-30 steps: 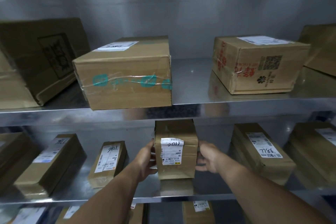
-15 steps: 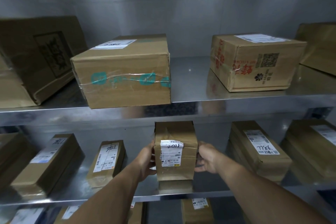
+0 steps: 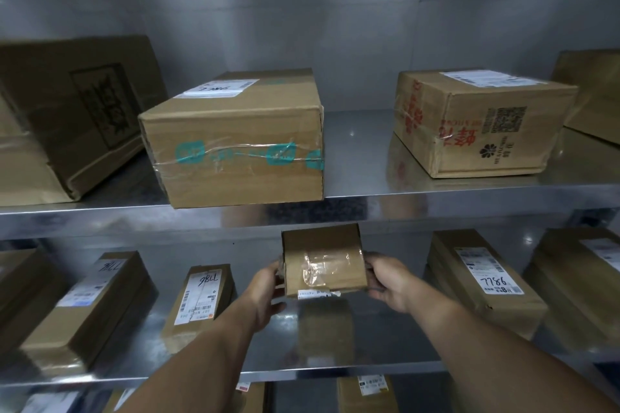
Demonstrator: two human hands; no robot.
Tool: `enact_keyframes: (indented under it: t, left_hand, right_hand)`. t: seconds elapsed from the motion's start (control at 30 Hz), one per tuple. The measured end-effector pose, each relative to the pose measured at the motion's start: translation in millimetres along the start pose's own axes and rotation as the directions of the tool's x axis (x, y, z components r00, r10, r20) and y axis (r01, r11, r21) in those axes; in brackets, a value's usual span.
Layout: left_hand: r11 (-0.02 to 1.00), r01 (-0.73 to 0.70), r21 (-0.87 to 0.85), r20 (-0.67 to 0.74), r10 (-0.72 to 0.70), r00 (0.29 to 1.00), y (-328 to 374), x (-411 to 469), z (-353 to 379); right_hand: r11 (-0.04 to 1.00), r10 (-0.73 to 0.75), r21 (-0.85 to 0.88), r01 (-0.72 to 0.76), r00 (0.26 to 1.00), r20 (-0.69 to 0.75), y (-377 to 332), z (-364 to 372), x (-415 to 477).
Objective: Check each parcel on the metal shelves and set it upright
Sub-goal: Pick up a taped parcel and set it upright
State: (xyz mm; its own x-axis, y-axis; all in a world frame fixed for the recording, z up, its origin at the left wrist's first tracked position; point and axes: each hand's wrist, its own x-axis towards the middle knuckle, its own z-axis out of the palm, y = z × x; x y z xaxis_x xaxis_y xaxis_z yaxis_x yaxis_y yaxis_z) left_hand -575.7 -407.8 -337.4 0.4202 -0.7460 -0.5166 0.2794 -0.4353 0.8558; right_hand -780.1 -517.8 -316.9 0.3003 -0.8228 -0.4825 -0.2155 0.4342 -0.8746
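Head view, from the left: on the upper shelf (image 3: pixel 352 141) a big dark-printed box (image 3: pixel 67 117) leans at the far left. Under it, on the middle shelf (image 3: pixel 385 335), a long parcel (image 3: pixel 90 305) lies flat with its label facing up. Next along, a teal-taped box (image 3: pixel 235 151) sits at the upper shelf's near edge, and below it a narrow parcel (image 3: pixel 201 298) also lies on its back. At centre the left hand (image 3: pixel 265 292) grips the left end of the small parcel (image 3: pixel 322 265), fingers curled round it. The right hand (image 3: pixel 391 282) clasps the opposite end the same way. That parcel hangs between the two shelves, tipped so its taped face looks toward the camera, with only a strip of label showing along the bottom edge. It appears to be clear of the middle shelf, though the glare and reflection beneath make that hard to confirm. Further right, a red-printed box (image 3: pixel 469 131) rests on the upper shelf, and a labelled parcel (image 3: pixel 483 285) lies flat below it, with another beside it at the edge of view. As a judgement, the work is at an early stage. One parcel is mid-check and not yet set down on end, its neighbours on this level look unrighted, and a lower parcel (image 3: pixel 365 392) on the level beneath is also waiting.
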Motion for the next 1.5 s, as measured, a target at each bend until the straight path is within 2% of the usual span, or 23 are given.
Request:
enact_keyframes:
  t: [0.27,0.43,0.63,0.77,1.07,1.23,1.33,1.5]
  left_hand:
    - [1.000,0.008,-0.016,0.052,-0.007,0.999,0.8,5.5,1.1]
    - [0.999,0.048,-0.018,0.036,-0.047,0.998,-0.2,8.6,7.2]
    - [0.992,0.105,-0.067,0.105,-0.098,0.990,2.8,7.5,5.6]
    - [0.991,0.058,-0.119,0.136,-0.042,0.990,1.6,10.7,4.7]
    - [0.999,0.033,-0.029,0.116,-0.029,0.993,1.3,11.6,-1.4]
    - [0.999,0.030,-0.033,0.037,-0.029,0.999,6.5,2.7,-2.3]
    - [0.996,0.070,-0.055,-0.023,-0.071,0.997,10.4,-1.3,-4.7]
    - [0.993,0.110,-0.048,-0.006,-0.111,0.994,17.0,-1.4,-13.3]
  right_hand:
    - [0.995,-0.039,0.094,0.035,0.998,0.046,3.8,-2.0,7.4]
    - [0.988,-0.003,0.155,-0.005,0.999,0.048,2.6,-3.4,5.8]
    - [0.993,0.014,0.117,-0.021,0.998,0.059,0.4,-2.7,0.8]
    - [0.996,0.002,0.093,-0.011,0.996,0.093,4.6,-0.7,3.7]
    - [0.993,0.006,0.118,-0.018,0.994,0.107,14.5,2.8,12.8]
    - [0.995,-0.002,0.102,-0.007,0.996,0.090,16.4,6.5,16.3]
    - [0.994,-0.038,0.102,0.035,0.999,0.027,19.7,6.9,18.9]
    - [0.994,-0.089,0.062,0.094,0.993,-0.083,22.1,4.1,24.6]
